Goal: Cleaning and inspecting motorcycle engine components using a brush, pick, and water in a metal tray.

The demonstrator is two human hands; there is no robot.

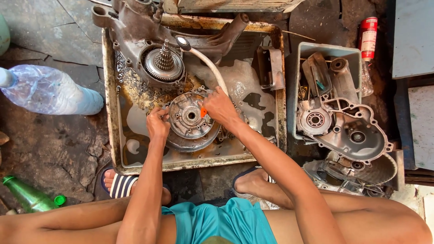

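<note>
Engine casing (149,40) crowds the tray's (110,135) upper left; open wet floor lies at its lower right, beside the clutch plate (190,118).

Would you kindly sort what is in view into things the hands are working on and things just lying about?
In hand:
left hand and right hand on the round clutch part
orange tool
hose
rusty tray

Lying about:
engine case
grey tub of case halves
plastic bottle
green bottle
red can

Both hands (158,123) (220,107) reach forward, fingers seemingly curled in grip.
</note>
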